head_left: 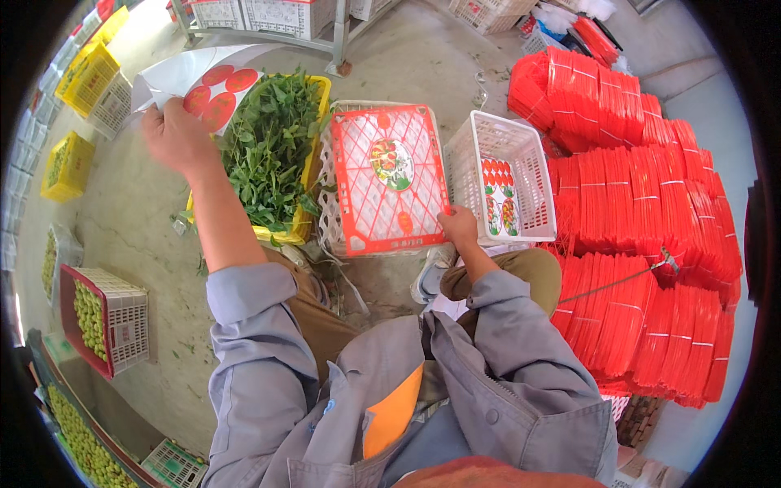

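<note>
My left hand (177, 140) is closed on the edge of a white sticker sheet (159, 80), held up over the left side of a yellow crate. Large round red stickers (217, 109) show on the sheet. Flat on a white crate (327, 167) in front of me lies a red lattice panel (358, 215) with an oval picture label (391, 165) at its middle and a round red sticker at each end. My right hand (460, 225) grips the panel's near right corner; its fingertips are partly hidden. Leafy green stems (268, 146) fill the yellow crate (303, 225).
Right of the panel stands a white crate (543, 199) with sheets of labels (499, 191) inside. Bundled stacks of red lattice pieces (618, 195) rise along the right wall. A crate of green fruit (130, 321) lies at left; yellow crates (67, 167) stand beyond. A metal rack leg (340, 45) meets the floor ahead.
</note>
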Tool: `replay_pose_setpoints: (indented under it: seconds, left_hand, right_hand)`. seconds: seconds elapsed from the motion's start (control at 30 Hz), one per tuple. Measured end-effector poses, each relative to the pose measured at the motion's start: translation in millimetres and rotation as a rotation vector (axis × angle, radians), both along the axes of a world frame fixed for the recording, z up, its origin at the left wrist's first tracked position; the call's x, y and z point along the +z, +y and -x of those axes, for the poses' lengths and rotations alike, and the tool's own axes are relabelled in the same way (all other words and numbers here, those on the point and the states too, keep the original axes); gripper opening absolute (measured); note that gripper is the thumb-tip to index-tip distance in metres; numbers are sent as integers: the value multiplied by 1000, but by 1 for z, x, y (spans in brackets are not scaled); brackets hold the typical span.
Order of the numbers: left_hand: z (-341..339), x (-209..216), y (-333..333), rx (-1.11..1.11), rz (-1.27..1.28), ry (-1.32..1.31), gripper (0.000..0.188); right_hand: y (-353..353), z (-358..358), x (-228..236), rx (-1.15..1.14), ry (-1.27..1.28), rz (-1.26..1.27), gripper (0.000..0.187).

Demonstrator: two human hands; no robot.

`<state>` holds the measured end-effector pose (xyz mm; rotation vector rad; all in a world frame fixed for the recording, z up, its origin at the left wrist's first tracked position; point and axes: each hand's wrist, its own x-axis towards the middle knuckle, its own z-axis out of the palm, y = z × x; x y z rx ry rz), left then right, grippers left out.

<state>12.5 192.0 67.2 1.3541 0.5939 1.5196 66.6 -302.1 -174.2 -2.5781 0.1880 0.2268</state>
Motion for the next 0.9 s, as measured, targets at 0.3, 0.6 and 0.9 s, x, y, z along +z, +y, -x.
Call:
replay_pose_setpoints:
  seconds: [0.3,0.6,0.9]
  left_hand:
    - [2,-5,10,6,-31,-21,3]
    - [5,10,1,-71,72,-172,14]
    - [-12,-17,42,374,-372,342,21]
  right_hand:
    - [-7,-37,33,-241,-108,-519,37]
    - [-59,-40,107,-228,474,-1519,59]
    - [-107,43,146,-35,892,-2264,88]
